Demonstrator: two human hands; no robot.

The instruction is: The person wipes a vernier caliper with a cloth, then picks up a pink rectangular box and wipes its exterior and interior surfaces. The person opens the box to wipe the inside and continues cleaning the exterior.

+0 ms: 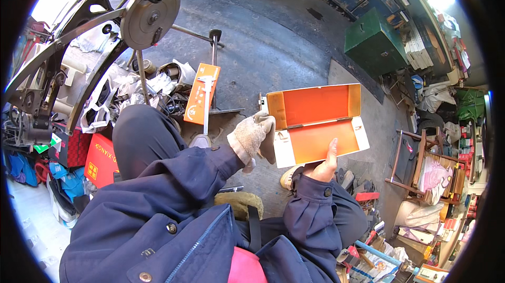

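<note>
A shallow hinged box [321, 138], orange inside with white edges, is opened out in front of me. My right hand [322, 170] is bare and grips its near edge, with the thumb over the inside and the fingers hidden underneath. My left hand [250, 135] wears a worn, pale work glove and is closed at the box's left edge. Its fingertips are partly hidden there. To the left, a long orange package [197, 96] is propped up by a metal stand. A vernier caliper [208, 91] lies along its face, its lower end reaching past the package.
A hand-cranked machine with a round metal wheel [151, 16] stands at left, beside piled bags and scraps [152, 86]. A red box [101, 162] is by my left knee. A green metal chest [374, 41] stands far right. A wooden chair [426, 164] and crowded shelves line the right.
</note>
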